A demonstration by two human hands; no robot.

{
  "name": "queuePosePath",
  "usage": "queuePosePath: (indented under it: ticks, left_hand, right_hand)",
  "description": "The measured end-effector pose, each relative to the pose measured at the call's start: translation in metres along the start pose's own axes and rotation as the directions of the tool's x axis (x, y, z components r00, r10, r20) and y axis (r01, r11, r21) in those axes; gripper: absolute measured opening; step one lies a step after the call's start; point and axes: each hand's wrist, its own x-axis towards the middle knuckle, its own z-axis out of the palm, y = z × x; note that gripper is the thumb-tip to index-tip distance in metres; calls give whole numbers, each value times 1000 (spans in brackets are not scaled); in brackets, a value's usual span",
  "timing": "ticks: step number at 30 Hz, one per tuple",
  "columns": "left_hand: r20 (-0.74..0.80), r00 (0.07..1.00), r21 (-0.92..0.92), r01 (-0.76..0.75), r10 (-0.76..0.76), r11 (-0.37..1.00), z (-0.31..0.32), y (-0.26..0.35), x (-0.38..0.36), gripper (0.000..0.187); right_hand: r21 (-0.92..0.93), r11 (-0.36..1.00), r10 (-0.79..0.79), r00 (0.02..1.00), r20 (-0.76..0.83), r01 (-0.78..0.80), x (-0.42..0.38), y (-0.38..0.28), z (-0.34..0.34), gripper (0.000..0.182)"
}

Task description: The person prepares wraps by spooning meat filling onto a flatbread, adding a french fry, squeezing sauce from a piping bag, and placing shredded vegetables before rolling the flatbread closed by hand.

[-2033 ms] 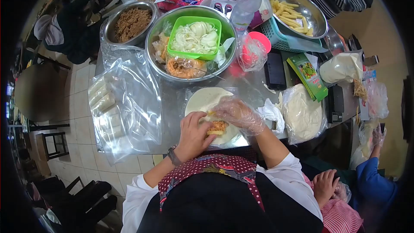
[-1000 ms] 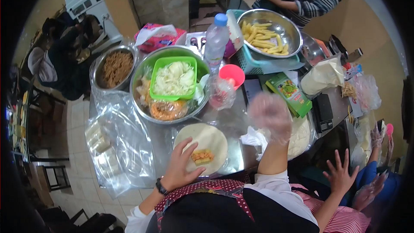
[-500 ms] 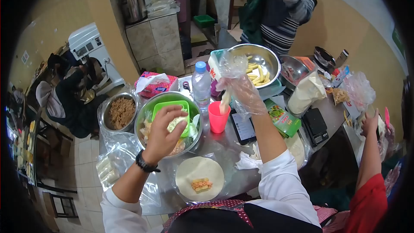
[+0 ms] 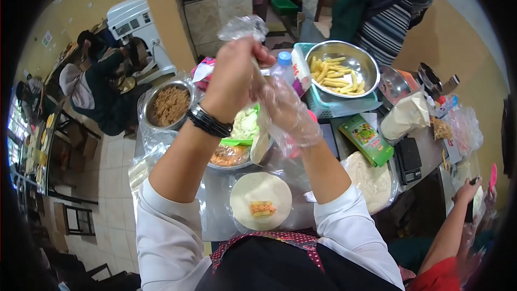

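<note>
Pinching the loose plastic glove point(image 4: 245, 26) above the tortilla point(image 4: 260, 200), the bare left hand point(image 4: 234, 73) tugs its cuff; the gloved right hand point(image 4: 285, 116) hangs half-curled, holding nothing; a hard tug could tear it, scraps dropping onto the filling point(image 4: 260, 208) on the counter point(image 4: 215, 221) below.

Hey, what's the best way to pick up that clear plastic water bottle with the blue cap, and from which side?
Probably grip the clear plastic water bottle with the blue cap round its neck just under the cap, coming from above. It stands upright, and the raised left hand and gloved right hand hide its lower body, while the steel bowl of fries crowds one side.
</note>
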Motion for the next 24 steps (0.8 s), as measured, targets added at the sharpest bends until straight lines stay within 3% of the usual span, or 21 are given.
queuePosePath:
  ticks: [1,2,3,6,7,10,12,13,14,15,16,18,19,21,22,23,24]
  left_hand:
    - [-1,999,-171,53,-54,984,-6,7,1,22]
    - [5,994,-342,103,-108,934,-15,10,4,23]
    - [183,979,-472,165,-87,866,-35,4,13,21]
    - [93,988,-425,148,-120,893,-37,18,-2,19]
    - [40,998,-334,63,-53,940,-32,24,-11,19]
    - [67,997,-453,-9,44,891,-40,27,-16,19]
    - [59,998,-399,22,1,917,-40,17,-16,19]
    - [183,983,-450,73,12,890,-44,7,-13,21]
    - [299,954,-496,130,28,859,-42,3,-16,23]
    - [288,942,-265,-92,170,960,-38,-7,-32,29]
    - [318,927,-138,-162,198,977,-34,-10,-45,33]
    - [566,818,-231,34,106,972,-39,-20,-52,28]
    - [550,830,-240,51,93,969,-39,-23,-53,28]
    - [641,724,-339,-33,256,940,-36,-25,-54,32]
    - [633,732,-343,-28,253,939,-36,-24,-54,32]
    - [643,730,-319,-16,229,947,-35,-22,-55,31]
    - [658,724,-293,-7,207,956,-34,-19,-55,31]
  right_hand:
    - [315,921,184,969,167,-229,4,-35,-4,32]
    - [543,698,291,878,380,-466,5,-60,-8,38]
    - [547,686,296,871,393,-480,4,-72,-8,38]
    - [544,671,301,856,421,-504,-14,-85,-3,47]
    - [585,649,296,869,396,-487,-23,-83,3,46]
    - [598,610,383,854,352,-520,-48,-85,9,42]
    - [547,623,417,829,371,-559,-71,-81,13,39]
    - [546,605,435,815,383,-580,-85,-79,13,39]
    - [478,565,492,740,459,-672,-99,-78,12,33]
    - [400,518,540,652,532,-756,-113,-80,11,30]
    - [392,492,551,627,551,-777,-109,-90,5,30]
    - [351,176,610,382,694,-920,-84,-116,-14,22]
    - [334,156,609,356,709,-930,-86,-118,-13,22]
    - [401,347,739,511,439,-848,-91,-122,-10,19]
    - [408,456,762,584,280,-791,-90,-123,-10,21]
    - [331,651,571,728,379,-683,-78,-118,-32,28]
    - [329,650,573,726,380,-685,-81,-119,-30,28]
